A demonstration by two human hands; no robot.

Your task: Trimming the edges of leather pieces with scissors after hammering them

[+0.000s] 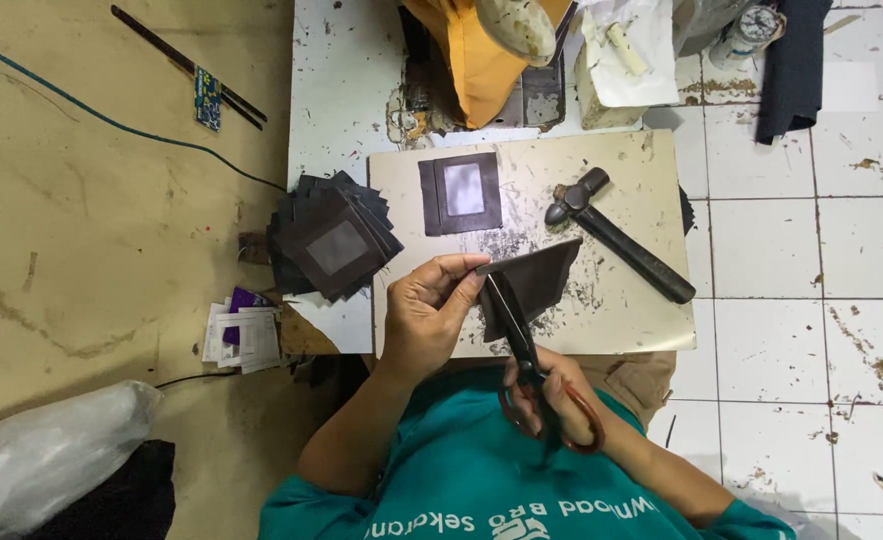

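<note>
Where hammer (617, 235) lies, dark stack (332, 237) opposite.

Bright even overhead light, soft short shadows, sharp focus, slight wide-angle edge distortion

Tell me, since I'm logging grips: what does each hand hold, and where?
Left hand pinches the dark leather piece at its edge; right hand grips the scissors by the handles.
</note>
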